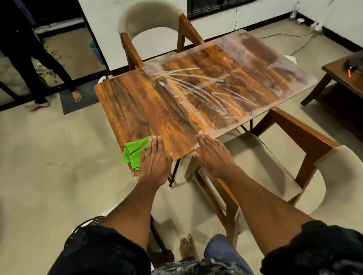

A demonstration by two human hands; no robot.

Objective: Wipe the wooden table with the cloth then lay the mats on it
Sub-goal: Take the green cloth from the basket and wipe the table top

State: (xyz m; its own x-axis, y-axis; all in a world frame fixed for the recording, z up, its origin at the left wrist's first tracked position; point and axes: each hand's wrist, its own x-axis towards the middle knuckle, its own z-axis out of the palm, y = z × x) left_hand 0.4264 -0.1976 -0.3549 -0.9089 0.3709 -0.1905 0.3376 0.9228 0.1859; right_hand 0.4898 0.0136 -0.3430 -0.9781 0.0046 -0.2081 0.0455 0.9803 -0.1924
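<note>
— While the near half of our wooden table [149, 104] looks clean, whitish smears cover the far half, and we see no mats.

— Agreed. Our left hand [155, 161] presses flat, fingers extended, on the green cloth [134, 151] at the near corner; our right hand [215, 156] rests open, grasping nothing.

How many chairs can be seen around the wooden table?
2: one chair stands at the far side of the wooden table, and one chair at its right side. Others may be hidden outside the view.

Glossy wood-grain table [149, 104], green cloth [135, 152]
</note>
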